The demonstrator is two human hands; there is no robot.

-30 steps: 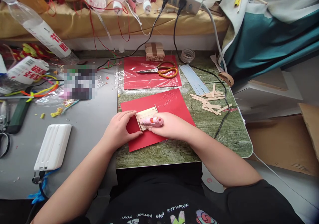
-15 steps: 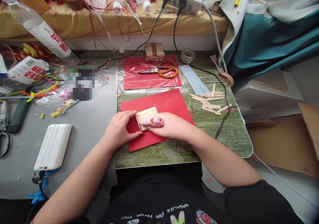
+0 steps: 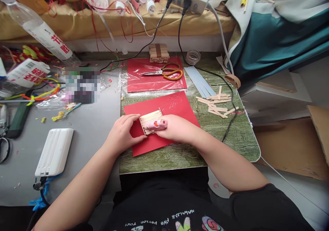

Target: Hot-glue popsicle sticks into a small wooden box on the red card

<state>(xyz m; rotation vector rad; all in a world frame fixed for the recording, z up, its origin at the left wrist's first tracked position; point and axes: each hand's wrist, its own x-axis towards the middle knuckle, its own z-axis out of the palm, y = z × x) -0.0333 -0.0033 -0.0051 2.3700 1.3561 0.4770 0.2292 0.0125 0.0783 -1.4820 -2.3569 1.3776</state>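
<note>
A small panel of wooden craft sticks (image 3: 151, 116), laid side by side with a crosswise stick at each end, lies on a tilted sheet of red paper (image 3: 177, 104). My left hand (image 3: 123, 131) grips its left end between thumb and fingers. In my right hand (image 3: 177, 128) is a pink glue gun (image 3: 160, 124), held over the panel's lower part. My right hand covers the panel's right portion, and the gun hides its own nozzle tip. Thin glue-like strings show on the paper's upper right.
Scissors (image 3: 173, 72) rest on wrapped red paper (image 3: 133, 80), beside bundled craft sticks (image 3: 158, 54). Translucent glue sticks (image 3: 197, 81), loose craft sticks (image 3: 217, 104) and a clear round container (image 3: 193, 57) are to the right. A black cord (image 3: 232, 97) crosses the table; a white power bank (image 3: 54, 152) lies left.
The glue gun has shifted very slightly to the left over the panel, along with my right hand. My left hand keeps its place at the panel's left end.
</note>
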